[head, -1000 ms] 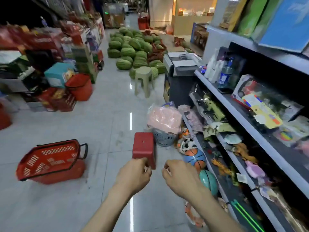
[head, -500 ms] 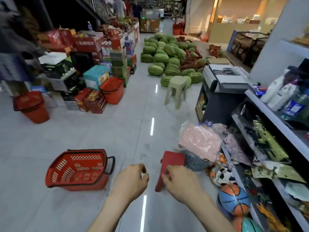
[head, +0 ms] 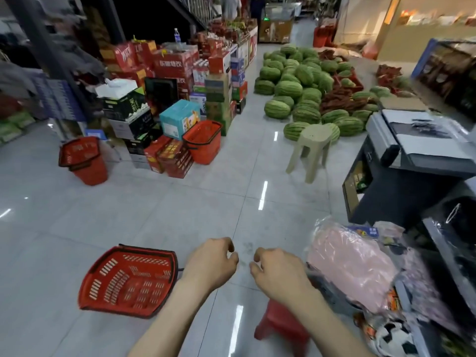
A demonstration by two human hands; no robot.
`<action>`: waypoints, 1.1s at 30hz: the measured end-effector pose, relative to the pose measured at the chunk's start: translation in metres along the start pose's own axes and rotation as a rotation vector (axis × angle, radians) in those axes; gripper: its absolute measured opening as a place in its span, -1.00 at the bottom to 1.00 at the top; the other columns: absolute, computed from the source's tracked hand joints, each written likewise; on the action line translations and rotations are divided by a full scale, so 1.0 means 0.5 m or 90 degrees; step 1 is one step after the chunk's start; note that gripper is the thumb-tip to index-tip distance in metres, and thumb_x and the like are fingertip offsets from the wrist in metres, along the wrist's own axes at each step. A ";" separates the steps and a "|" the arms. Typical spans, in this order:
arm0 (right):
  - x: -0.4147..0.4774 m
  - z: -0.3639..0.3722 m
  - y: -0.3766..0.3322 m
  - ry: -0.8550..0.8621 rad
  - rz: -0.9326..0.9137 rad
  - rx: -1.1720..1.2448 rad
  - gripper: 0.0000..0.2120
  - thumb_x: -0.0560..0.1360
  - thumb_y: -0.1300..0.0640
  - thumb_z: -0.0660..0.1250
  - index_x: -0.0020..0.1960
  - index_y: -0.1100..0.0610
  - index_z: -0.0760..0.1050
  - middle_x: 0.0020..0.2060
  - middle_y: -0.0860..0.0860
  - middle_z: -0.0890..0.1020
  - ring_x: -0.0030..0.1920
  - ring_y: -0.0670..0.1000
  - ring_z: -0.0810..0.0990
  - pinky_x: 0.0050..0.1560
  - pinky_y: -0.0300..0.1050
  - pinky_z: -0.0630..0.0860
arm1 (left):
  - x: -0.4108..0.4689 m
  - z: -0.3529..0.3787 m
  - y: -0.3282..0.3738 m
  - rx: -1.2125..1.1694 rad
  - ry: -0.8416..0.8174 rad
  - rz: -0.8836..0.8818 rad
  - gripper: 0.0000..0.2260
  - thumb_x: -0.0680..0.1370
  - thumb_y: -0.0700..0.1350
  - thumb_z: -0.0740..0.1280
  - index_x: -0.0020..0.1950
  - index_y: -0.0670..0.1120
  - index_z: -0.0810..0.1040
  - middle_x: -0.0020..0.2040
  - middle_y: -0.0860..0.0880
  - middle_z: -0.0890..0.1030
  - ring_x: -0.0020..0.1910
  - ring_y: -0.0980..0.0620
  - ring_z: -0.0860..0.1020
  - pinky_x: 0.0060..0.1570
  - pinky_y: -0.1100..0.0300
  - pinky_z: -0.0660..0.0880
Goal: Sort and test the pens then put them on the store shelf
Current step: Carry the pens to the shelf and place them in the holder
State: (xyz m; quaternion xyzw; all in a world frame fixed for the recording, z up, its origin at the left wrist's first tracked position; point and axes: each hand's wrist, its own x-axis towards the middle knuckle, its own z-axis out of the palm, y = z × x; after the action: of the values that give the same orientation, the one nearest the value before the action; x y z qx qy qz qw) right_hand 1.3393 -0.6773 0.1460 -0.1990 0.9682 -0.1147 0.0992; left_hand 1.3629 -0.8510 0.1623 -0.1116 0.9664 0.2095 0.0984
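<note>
The view is swinging from the shelf (head: 445,251) toward the floor (head: 180,215); left hand (head: 211,264) and right hand (head: 278,275) are curling, contents hidden, pens unseen.

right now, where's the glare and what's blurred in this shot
Head view: ceiling lights glare as white streaks on the glossy floor; head view, upper left: hanging items smear with motion blur; head view: wide-angle distortion tilts the grey cabinet at right, while the watermelons look fairly sharp.

One head-worn wide-angle view, high above the floor (head: 180,215), tipped forward and down the aisle; left hand (head: 210,264) and right hand (head: 279,273) close at the bottom edge; watermelons (head: 301,83) far ahead.
</note>
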 end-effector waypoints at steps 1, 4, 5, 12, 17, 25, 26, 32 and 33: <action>0.035 0.001 0.002 -0.005 -0.005 0.000 -0.66 0.65 -0.12 0.12 0.18 0.04 0.55 0.06 0.00 0.66 0.05 0.11 0.64 0.02 -0.04 0.52 | 0.034 -0.003 -0.004 -0.007 -0.001 -0.002 -0.73 0.60 0.13 0.23 0.20 0.10 0.59 0.00 0.08 0.70 -0.02 0.01 0.65 -0.05 0.09 0.59; 0.148 0.000 0.005 -0.014 -0.011 -0.009 -0.66 0.65 -0.12 0.12 0.19 0.03 0.54 0.06 -0.02 0.66 0.05 0.09 0.64 0.00 -0.05 0.50 | 0.140 -0.014 -0.022 -0.009 -0.013 -0.001 -0.74 0.60 0.11 0.23 0.21 0.09 0.59 -0.01 0.08 0.70 -0.03 0.02 0.65 -0.09 0.12 0.56; 0.187 0.002 0.005 -0.019 -0.008 -0.009 -0.67 0.65 -0.13 0.12 0.18 0.03 0.54 0.06 -0.02 0.66 0.05 0.08 0.64 0.00 -0.05 0.50 | 0.176 -0.015 -0.032 -0.012 -0.019 -0.004 -0.74 0.61 0.11 0.23 0.22 0.08 0.59 -0.02 0.08 0.70 -0.03 0.02 0.65 -0.11 0.13 0.54; 0.495 0.002 0.007 -0.046 0.044 -0.025 -0.67 0.65 -0.12 0.12 0.18 0.03 0.55 0.06 -0.01 0.67 0.04 0.10 0.64 -0.03 -0.06 0.49 | 0.478 -0.083 -0.099 0.022 -0.045 0.026 -0.73 0.62 0.10 0.23 0.25 0.06 0.59 0.05 0.07 0.69 0.02 0.00 0.64 -0.09 0.13 0.49; 0.695 -0.033 0.027 -0.019 0.116 -0.001 -0.68 0.64 -0.13 0.13 0.15 0.03 0.56 0.00 -0.03 0.67 -0.02 0.06 0.64 -0.14 -0.09 0.43 | 0.703 -0.155 -0.105 0.052 -0.078 0.066 -0.73 0.63 0.10 0.23 0.24 0.07 0.59 0.06 0.06 0.69 0.02 -0.01 0.64 -0.06 0.13 0.50; 0.926 -0.082 0.174 0.017 0.233 0.049 -0.69 0.64 -0.13 0.16 0.15 0.01 0.56 -0.03 -0.05 0.67 -0.07 0.05 0.64 -0.18 -0.11 0.42 | 1.026 -0.172 0.014 0.085 -0.136 0.149 -0.75 0.61 0.10 0.22 0.20 0.09 0.60 0.02 0.09 0.67 -0.04 0.03 0.62 -0.10 0.13 0.50; 0.957 -0.087 0.204 0.017 0.245 0.057 -0.69 0.64 -0.14 0.15 0.15 0.01 0.56 -0.04 -0.05 0.67 -0.07 0.04 0.64 -0.19 -0.11 0.42 | 1.066 -0.168 0.040 0.092 -0.144 0.164 -0.75 0.61 0.10 0.21 0.20 0.09 0.59 0.03 0.09 0.68 -0.04 0.03 0.62 -0.09 0.12 0.51; 1.131 -0.137 0.401 0.009 0.306 0.093 -0.69 0.66 -0.12 0.14 0.17 0.03 0.55 0.01 -0.02 0.65 -0.02 0.06 0.63 -0.13 -0.07 0.42 | 1.307 -0.150 0.203 0.142 -0.195 0.206 -0.74 0.60 0.10 0.22 0.20 0.08 0.59 0.05 0.08 0.66 -0.04 0.02 0.63 -0.04 0.10 0.57; 1.154 -0.149 0.433 0.009 0.315 0.095 -0.69 0.66 -0.12 0.14 0.16 0.03 0.55 0.02 -0.02 0.64 -0.02 0.07 0.63 -0.11 -0.07 0.44 | 1.346 -0.150 0.237 0.149 -0.203 0.210 -0.73 0.61 0.10 0.22 0.21 0.08 0.60 0.07 0.07 0.66 -0.02 0.02 0.62 -0.05 0.11 0.57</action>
State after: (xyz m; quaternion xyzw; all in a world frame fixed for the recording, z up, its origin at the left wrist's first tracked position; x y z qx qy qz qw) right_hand 0.7231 -0.7057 0.0757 0.0529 0.9769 -0.1595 0.1322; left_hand 0.6784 -0.8950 0.1152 0.0940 0.9616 0.1247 0.2259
